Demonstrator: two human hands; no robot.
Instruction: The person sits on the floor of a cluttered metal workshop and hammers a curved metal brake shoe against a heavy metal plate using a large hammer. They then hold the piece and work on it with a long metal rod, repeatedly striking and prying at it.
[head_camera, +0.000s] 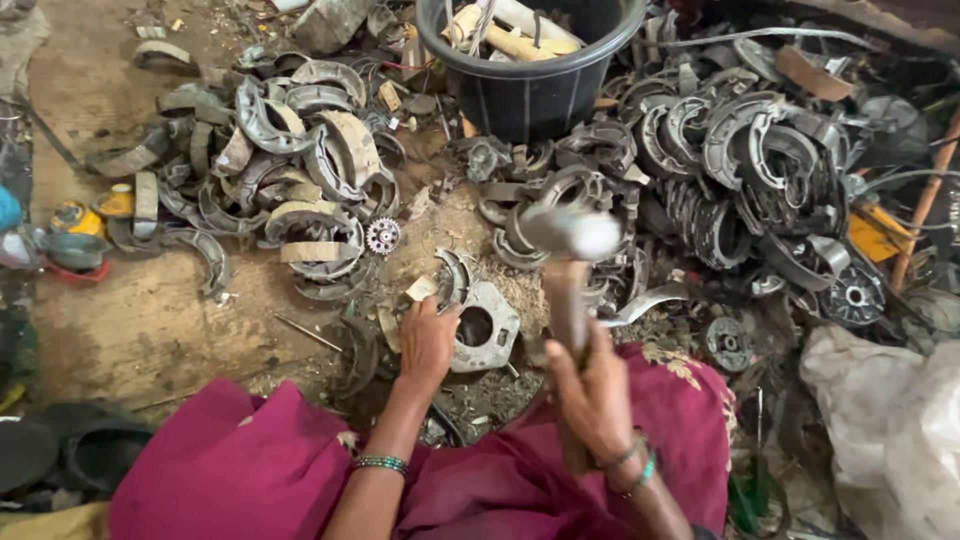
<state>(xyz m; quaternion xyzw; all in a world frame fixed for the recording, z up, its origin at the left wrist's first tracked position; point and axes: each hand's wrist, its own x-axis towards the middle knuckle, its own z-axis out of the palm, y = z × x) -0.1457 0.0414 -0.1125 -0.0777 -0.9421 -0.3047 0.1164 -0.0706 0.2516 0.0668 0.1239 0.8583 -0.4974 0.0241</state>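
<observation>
head view, one item per entry: left hand (428, 343), fingers curled down onto the edge of a grey metal plate with a round hole (483, 327), pressing it against the dirt floor (150, 320); a curved brake shoe (455, 275) lies touching the plate's far side. right hand (590, 390), closed tight around the wooden handle of a hammer (570, 240), held upright above the lap with its metal head blurred, just right of and above the plate. magenta cloth (250, 470) over both knees at the bottom edge; beaded bangles on each wrist. heap of worn brake shoes (310, 170) to the left of the plate, a small toothed gear (382, 235) at its near edge. larger heap of brake shoes and rings (750, 160) to the right. black plastic bucket (530, 70) beyond the plate, holding pale tubes. whitish sack (890, 420) at lower right. dark rubber bowls (60, 450) at lower left.
</observation>
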